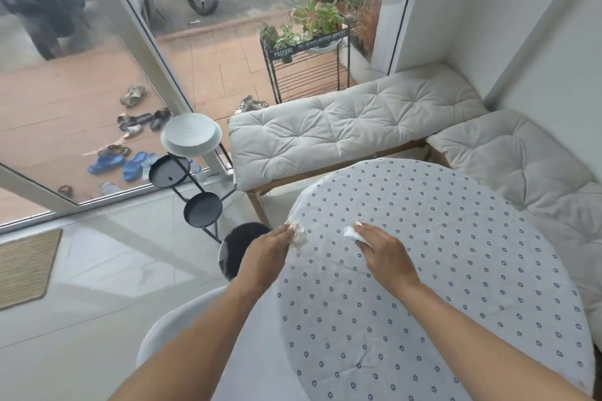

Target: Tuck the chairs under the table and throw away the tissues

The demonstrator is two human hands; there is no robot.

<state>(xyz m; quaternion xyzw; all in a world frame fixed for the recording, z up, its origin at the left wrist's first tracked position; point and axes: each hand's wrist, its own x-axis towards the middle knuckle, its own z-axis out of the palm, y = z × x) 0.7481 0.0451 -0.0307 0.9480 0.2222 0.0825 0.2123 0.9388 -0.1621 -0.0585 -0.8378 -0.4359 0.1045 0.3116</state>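
A round table (pixel 456 270) wears a white cloth dotted with small blue flowers. At its near-left edge my left hand (pixel 265 252) pinches a crumpled white tissue (pixel 298 233). A little to the right, my right hand (pixel 384 251) lies palm down on the cloth, its fingers closed over a second white tissue (pixel 350 232) that pokes out past the fingertips. A white chair (pixel 172 335) sits below my left forearm, its seat partly under the table edge and partly hidden by my arm.
A black round bin (pixel 239 246) stands on the floor just left of the table. A tiered black plant stand (pixel 202 208) with a white dish on top stands beside it. Cushioned benches (pixel 342 127) wrap the far and right sides. A glass door is on the left.
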